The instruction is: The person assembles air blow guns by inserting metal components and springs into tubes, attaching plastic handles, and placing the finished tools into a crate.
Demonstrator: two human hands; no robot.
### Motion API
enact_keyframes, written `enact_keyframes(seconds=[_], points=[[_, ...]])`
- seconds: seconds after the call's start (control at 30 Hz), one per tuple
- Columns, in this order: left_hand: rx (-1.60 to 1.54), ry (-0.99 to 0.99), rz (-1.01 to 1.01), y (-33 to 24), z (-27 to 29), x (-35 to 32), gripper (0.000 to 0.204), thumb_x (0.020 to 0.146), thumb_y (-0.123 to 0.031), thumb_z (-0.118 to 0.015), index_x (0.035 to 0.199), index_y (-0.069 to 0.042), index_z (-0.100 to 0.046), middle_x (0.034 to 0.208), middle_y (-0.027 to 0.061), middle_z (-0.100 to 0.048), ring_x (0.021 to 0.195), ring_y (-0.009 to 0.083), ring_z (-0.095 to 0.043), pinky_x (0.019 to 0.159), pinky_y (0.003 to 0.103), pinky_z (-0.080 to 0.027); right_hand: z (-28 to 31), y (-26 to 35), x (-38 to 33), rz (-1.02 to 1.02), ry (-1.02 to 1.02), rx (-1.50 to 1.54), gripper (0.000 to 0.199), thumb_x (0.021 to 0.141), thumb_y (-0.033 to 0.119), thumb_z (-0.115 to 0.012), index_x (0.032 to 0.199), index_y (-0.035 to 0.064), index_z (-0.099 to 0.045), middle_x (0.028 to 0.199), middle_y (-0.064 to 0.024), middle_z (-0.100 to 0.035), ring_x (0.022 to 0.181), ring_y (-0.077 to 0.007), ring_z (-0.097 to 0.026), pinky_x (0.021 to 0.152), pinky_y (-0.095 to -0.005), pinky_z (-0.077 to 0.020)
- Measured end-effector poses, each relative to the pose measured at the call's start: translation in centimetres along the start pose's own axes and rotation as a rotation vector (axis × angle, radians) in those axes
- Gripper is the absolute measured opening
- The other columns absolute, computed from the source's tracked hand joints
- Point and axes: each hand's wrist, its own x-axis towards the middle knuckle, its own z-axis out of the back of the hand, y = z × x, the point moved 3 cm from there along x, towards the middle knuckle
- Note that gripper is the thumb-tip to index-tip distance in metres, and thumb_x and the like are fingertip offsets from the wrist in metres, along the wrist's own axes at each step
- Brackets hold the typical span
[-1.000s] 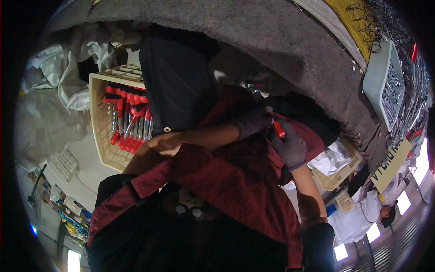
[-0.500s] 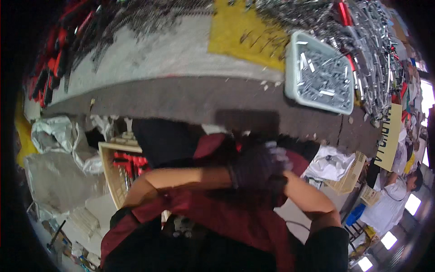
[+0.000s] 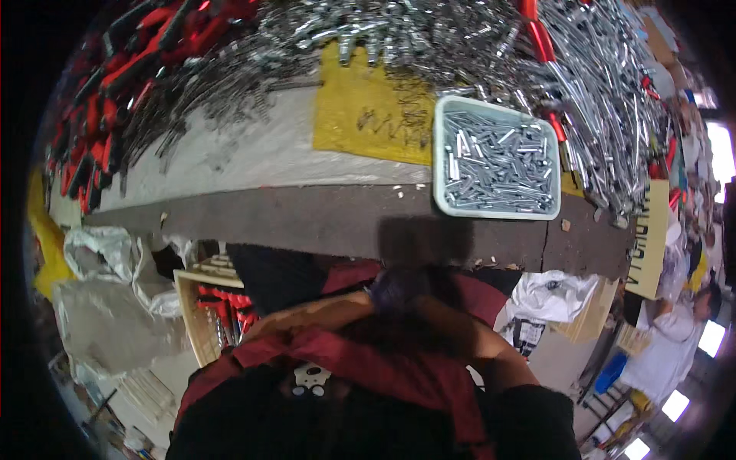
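Hands meet low at the body, below the surface (image 3: 322, 222) edge: gloved right hand (image 3: 402, 287) blurred, left hand hidden behind it, so whether either grips anything cannot be told. White tray (image 3: 438, 153) of metal pins lies straight ahead and up, slightly right, long side running left-right; right hand nearer.

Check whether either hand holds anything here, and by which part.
Cannot be told: both gloved hands are pressed together at the table edge, blurred, and any object in their grip is hidden.
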Motion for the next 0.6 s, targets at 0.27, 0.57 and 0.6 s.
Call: enact_keyframes(seconds=[0.27, 0.57, 0.6], points=[[0.028, 0.137, 0.614, 6.4, -3.8, 5.5, 0.032, 0.064, -0.027, -0.073, 0.093, -0.013, -0.07, 0.093, 0.0073, -0.067, 0.089, 0.0253, -0.064, 0.076, 0.039, -0.051, 4.1, 11.5, 6.7, 0.516, 0.151, -0.222, 0.04, 0.083, 0.037, -0.051, 0.122, 0.0264, -0.049, 0.085, -0.0128, -0.065, 0.073, -0.0348, -0.064, 0.057, -0.0471, -0.0484], [-2.24, -1.774, 0.507, 11.0, 4.3, 10.5, 0.023, 0.077, -0.029, -0.058, 0.086, -0.009, -0.055, 0.07, 0.0113, -0.058, 0.068, 0.0339, -0.059, 0.067, 0.051, -0.05, 5.0, 14.1, 1.2, 0.335, 0.372, 1.235, 0.037, 0.083, 0.035, -0.06, 0.106, 0.0072, -0.052, 0.086, -0.0044, -0.056, 0.068, -0.0181, -0.054, 0.061, -0.0334, -0.048], [-2.255, -1.837, 0.441, 9.7, 5.9, 9.2, 0.022, 0.078, -0.031, -0.057, 0.084, -0.009, -0.054, 0.067, 0.0106, -0.056, 0.066, 0.0342, -0.058, 0.065, 0.053, -0.05, 4.4, 14.4, 0.7, 0.101, 0.573, 1.564, 0.037, 0.084, 0.038, -0.059, 0.104, 0.0075, -0.052, 0.082, -0.0027, -0.054, 0.064, -0.0157, -0.052, 0.058, -0.0321, -0.0475]])
